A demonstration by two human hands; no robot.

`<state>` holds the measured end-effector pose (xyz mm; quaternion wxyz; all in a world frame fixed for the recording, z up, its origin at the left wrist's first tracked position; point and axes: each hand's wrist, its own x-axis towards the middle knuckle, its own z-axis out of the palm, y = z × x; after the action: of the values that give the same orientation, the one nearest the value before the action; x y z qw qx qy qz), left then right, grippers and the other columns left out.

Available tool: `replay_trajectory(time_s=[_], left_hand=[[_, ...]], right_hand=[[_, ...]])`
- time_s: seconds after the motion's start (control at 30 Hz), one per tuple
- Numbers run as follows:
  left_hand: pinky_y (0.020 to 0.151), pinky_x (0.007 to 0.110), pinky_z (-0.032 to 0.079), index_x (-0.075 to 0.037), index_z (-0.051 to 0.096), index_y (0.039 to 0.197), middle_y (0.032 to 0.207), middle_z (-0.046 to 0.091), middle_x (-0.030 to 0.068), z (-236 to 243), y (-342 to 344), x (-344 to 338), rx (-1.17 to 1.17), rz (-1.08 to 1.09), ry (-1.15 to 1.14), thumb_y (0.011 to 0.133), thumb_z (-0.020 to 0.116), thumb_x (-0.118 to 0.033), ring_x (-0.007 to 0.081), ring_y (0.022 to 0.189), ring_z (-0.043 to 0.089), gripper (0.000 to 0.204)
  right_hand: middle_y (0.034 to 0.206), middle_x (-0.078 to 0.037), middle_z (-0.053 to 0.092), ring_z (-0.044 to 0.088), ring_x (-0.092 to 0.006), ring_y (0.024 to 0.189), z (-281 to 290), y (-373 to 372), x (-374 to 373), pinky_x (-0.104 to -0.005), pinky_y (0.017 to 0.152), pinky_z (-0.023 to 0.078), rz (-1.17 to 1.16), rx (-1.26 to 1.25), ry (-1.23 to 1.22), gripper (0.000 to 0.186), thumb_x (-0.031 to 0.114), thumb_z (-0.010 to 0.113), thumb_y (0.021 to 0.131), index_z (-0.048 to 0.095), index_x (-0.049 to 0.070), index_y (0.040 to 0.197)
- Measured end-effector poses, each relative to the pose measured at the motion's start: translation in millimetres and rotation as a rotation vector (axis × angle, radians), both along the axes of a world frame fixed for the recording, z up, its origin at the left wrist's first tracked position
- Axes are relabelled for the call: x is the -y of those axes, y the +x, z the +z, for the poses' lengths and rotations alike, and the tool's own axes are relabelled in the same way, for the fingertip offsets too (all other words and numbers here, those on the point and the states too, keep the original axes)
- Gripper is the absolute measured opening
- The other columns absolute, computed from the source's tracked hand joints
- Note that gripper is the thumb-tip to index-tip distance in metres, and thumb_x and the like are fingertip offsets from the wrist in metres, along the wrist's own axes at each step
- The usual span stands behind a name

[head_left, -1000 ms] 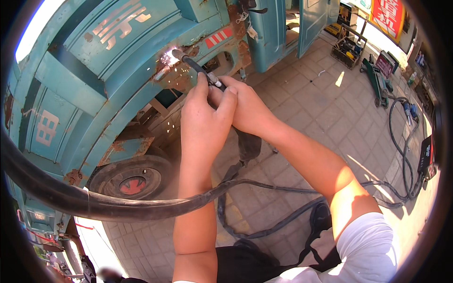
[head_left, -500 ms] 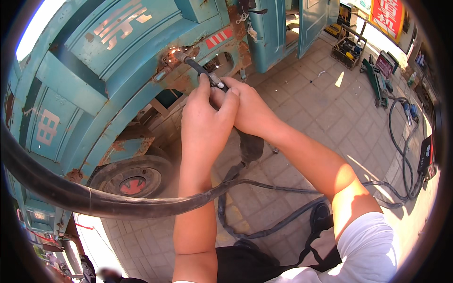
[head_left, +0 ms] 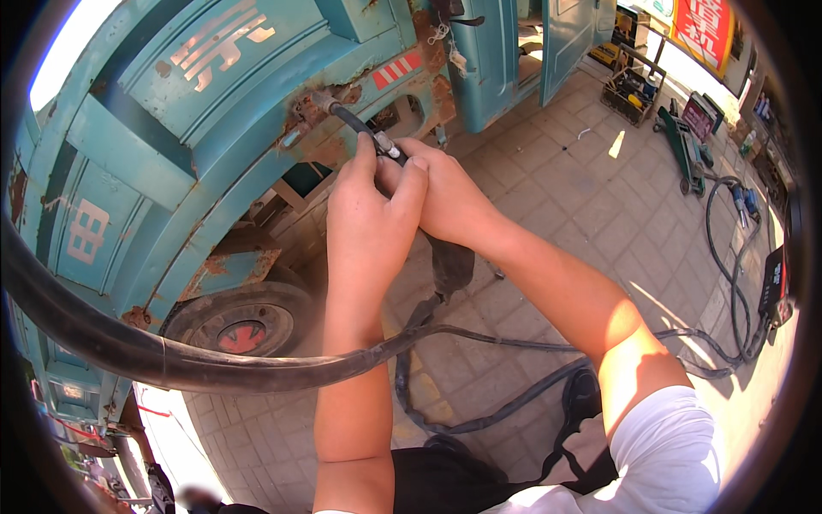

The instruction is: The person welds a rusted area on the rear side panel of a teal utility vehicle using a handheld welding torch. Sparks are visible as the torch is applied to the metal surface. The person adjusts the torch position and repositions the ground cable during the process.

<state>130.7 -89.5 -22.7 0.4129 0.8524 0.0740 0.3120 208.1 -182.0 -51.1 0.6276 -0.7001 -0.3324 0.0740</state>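
Both my hands grip a welding torch (head_left: 352, 118) with a black curved neck and a metal nozzle. My left hand (head_left: 370, 210) is wrapped round it from the left, fingers closed. Pressed against it, my right hand (head_left: 452, 195) closes round the torch from the right. The black handle (head_left: 450, 267) hangs out below the hands and leads to a cable. The nozzle tip is at a rusty patch (head_left: 300, 113) on the lower edge of a blue-green truck body (head_left: 163, 111). No sparks show there. Whether the tip touches the metal, I cannot tell.
A thick black hose (head_left: 214, 364) arcs across my left forearm. More cable (head_left: 479, 424) loops over the paving to a black-and-red machine (head_left: 773, 278) at right. A truck wheel (head_left: 240, 325) stands at left. Far right are a tool crate (head_left: 629, 96) and a green jack (head_left: 679, 150).
The bright sparks at the nozzle have gone out. My hands and the torch handle have shifted very slightly left; the grip is the same.
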Motion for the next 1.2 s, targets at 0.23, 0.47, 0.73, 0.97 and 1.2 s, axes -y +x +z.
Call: replay_trajectory(time_s=[0.23, 0.47, 0.73, 0.97, 1.2], left_hand=[[0.08, 0.041, 0.052, 0.017, 0.055, 0.131, 0.096, 0.066, 0.0251, -4.6, 3.8, -2.3, -0.011, 0.01, -0.016, 0.089, 0.071, -0.028, 0.0347, 0.089, 0.067, 0.063], [0.079, 0.04, 0.052, 0.018, 0.054, 0.133, 0.094, 0.065, 0.0232, -3.7, 2.7, -1.5, 0.01, 0.001, -0.014, 0.089, 0.071, -0.029, 0.0331, 0.086, 0.066, 0.066], [0.08, 0.029, 0.051, 0.013, 0.053, 0.139, 0.095, 0.068, 0.012, 1.9, -1.8, 1.3, -0.079, 0.005, 0.059, 0.093, 0.068, -0.029, 0.012, 0.087, 0.058, 0.064], [0.08, 0.029, 0.051, 0.013, 0.054, 0.138, 0.093, 0.068, 0.0115, 2.0, -1.9, 1.9, -0.09, 0.009, 0.033, 0.093, 0.068, -0.03, 0.0128, 0.087, 0.058, 0.063], [0.081, 0.041, 0.053, 0.019, 0.051, 0.135, 0.1, 0.066, 0.0269, 7.8, -2.3, 4.2, -0.096, -0.015, -0.003, 0.089, 0.071, -0.03, 0.037, 0.091, 0.068, 0.069]], right_hand=[[0.096, -0.025, 0.073, 0.072, -0.0427, 0.094, -6.8, 3.4, -3.1, -0.0455, 0.077, 0.054, -0.001, 0.016, 0.037, 0.038, 0.033, 0.063, 0.1, 0.063, 0.002, 0.121], [0.095, -0.025, 0.073, 0.071, -0.043, 0.094, -4.5, 1.8, -2.7, -0.0448, 0.077, 0.054, -0.004, 0.018, 0.038, 0.037, 0.032, 0.063, 0.1, 0.063, 0.001, 0.119], [0.1, -0.025, 0.073, 0.071, -0.043, 0.096, -4.3, 0.2, 4.9, -0.0443, 0.079, 0.054, 0.004, -0.008, -0.011, 0.037, 0.032, 0.062, 0.101, 0.064, 0.001, 0.121], [0.102, -0.024, 0.074, 0.071, -0.042, 0.098, -2.2, -0.4, 5.6, -0.0438, 0.081, 0.054, 0.016, -0.016, -0.029, 0.039, 0.032, 0.061, 0.101, 0.063, 0.0, 0.123], [0.102, -0.024, 0.074, 0.072, -0.0408, 0.097, -4.4, 1.6, 2.7, -0.043, 0.08, 0.054, 0.005, 0.001, -0.001, 0.041, 0.032, 0.062, 0.101, 0.062, 0.001, 0.127]])
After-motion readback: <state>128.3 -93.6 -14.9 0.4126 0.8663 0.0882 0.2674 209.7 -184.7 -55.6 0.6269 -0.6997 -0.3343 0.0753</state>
